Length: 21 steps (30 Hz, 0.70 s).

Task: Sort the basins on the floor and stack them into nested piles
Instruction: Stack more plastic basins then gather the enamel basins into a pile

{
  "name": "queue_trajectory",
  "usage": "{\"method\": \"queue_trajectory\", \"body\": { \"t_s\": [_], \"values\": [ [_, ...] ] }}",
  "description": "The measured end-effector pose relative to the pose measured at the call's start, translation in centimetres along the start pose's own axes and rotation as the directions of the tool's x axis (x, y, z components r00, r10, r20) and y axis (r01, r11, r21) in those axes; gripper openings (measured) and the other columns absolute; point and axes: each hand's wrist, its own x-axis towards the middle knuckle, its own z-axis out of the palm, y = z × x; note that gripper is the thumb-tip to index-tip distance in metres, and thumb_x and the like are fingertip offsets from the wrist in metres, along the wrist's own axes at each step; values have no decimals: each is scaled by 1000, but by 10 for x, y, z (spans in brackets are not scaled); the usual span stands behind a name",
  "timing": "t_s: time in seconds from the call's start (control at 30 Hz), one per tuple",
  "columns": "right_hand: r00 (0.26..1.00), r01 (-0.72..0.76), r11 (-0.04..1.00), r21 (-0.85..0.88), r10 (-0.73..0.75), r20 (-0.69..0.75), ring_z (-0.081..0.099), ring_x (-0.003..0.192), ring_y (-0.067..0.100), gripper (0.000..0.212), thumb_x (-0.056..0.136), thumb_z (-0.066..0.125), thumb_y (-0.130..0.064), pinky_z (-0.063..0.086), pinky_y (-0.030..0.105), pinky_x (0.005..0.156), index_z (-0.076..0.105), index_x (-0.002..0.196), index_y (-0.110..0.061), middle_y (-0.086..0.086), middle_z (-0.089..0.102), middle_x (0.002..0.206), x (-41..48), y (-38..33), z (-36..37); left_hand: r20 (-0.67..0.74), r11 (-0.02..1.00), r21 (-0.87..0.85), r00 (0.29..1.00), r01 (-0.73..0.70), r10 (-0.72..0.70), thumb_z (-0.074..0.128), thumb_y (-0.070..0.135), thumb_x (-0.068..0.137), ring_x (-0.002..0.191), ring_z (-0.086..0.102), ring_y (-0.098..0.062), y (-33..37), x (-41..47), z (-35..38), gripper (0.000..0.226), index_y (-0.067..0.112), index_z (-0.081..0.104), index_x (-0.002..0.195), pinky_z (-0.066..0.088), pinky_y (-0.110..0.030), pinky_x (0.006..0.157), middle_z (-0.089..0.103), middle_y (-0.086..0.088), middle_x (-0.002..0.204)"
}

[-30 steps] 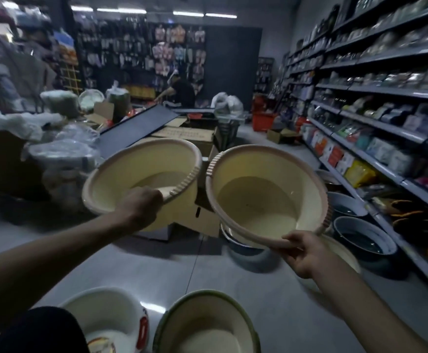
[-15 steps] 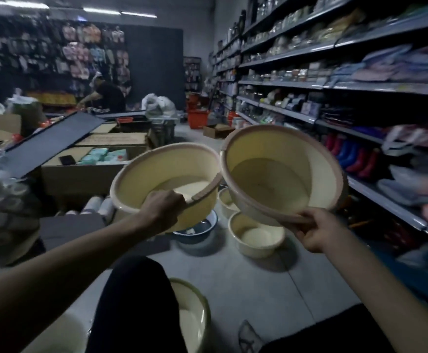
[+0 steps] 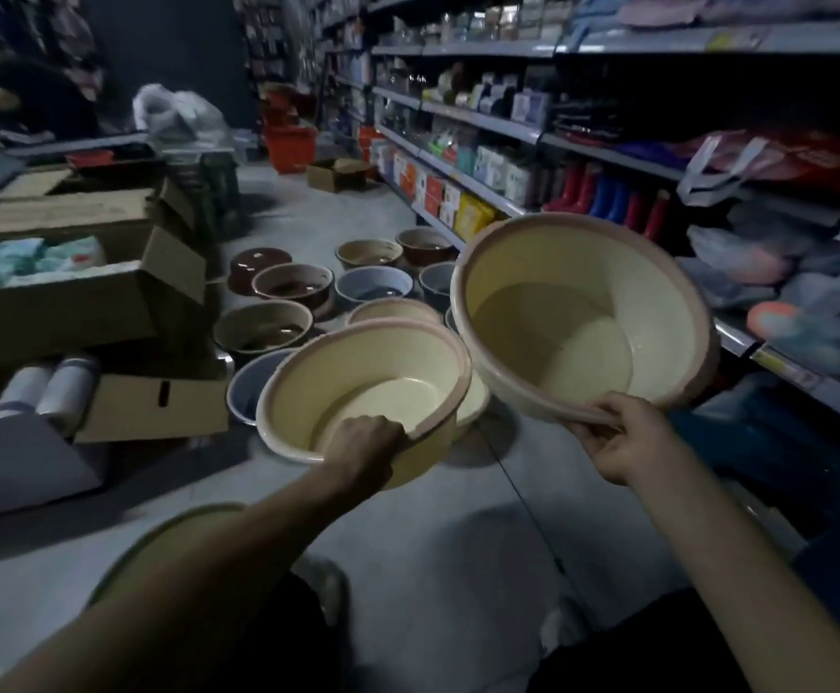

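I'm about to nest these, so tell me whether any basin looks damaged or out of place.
No cracks or spills show, though the light is dim. One dark brown basin, at the group's far left, appears to lie upside down; the neighbouring basin sits mouth up.

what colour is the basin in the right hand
Cream yellow with a pinkish rim, seen in the head view.

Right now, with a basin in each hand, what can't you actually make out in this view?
Cream floor basin, head view: partly hidden behind the left-hand basin; nesting unclear.
Green-rimmed basin, head view: mostly covered by the left forearm.
Left hand, head view: fingertips hidden under its own knuckles.
Right-hand basin, head view: underside faces away.
Shelf price labels, head view: blurred, unreadable.
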Motion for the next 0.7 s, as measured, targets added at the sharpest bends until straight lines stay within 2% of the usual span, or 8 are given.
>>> {"method": "queue_trajectory", "body": {
  "t_s": [0.1,0.17,0.23,0.33,0.47,0.53,0.6,0.7],
  "values": [
    [999,-22,1000,6,22,-38,68,108,33,28,94,60,-6,63,37,56,61,121,4,20,66,124,32,14,-6,84,999,30,996,-25,23,56,16,93,96,66,-29,10,14,42,22,17,69,110,50,-38,77,69,-7,102],
    [997,-57,998,-26,55,-57,68,107,34,22,96,58,-5,63,39,66,61,115,4,21,65,127,54,26,-11,135,999,17,990,-28,25,54,14,93,99,66,-31,17,21,76,22,18,68,109,49,-38,79,70,-7,105],
    [992,-105,992,-72,100,-77,69,105,35,14,95,58,-4,62,41,68,62,106,3,21,65,126,71,36,-15,176,998,16,982,-68,64,52,12,94,100,67,-31,23,25,111,23,18,68,109,47,-37,77,71,-6,106],
    [981,-163,979,-120,148,-123,66,111,39,4,93,58,2,60,48,65,61,93,3,24,65,118,90,45,-22,228,993,-6,967,-118,116,51,11,95,96,68,-27,36,27,158,24,17,67,112,44,-35,74,71,-5,104],
    [964,-222,956,-193,185,-192,66,109,37,6,91,56,6,57,52,63,58,91,1,23,67,100,106,56,-28,302,978,-24,931,-206,203,49,11,98,96,68,-31,57,27,205,24,13,60,119,36,-35,67,71,-7,108],
    [961,-230,946,-229,183,-208,67,104,35,9,91,55,8,57,51,61,58,93,0,22,67,99,110,61,-32,279,970,-25,930,-244,241,53,14,98,84,70,-32,68,25,223,23,11,56,120,39,-37,60,73,-7,96],
    [954,-244,937,-250,186,-235,68,96,34,12,90,56,9,58,50,61,58,96,-1,22,68,101,113,66,-37,260,955,-21,921,-295,290,58,15,96,73,70,-31,81,26,242,34,9,47,128,39,-38,54,73,-6,88],
    [944,-267,926,-269,195,-264,68,94,34,14,89,55,10,57,53,62,58,98,-1,23,69,103,113,70,-46,203,934,-31,913,-355,353,54,11,96,80,69,-35,98,32,259,45,6,38,138,36,-38,57,72,-9,95]
  ]
}}
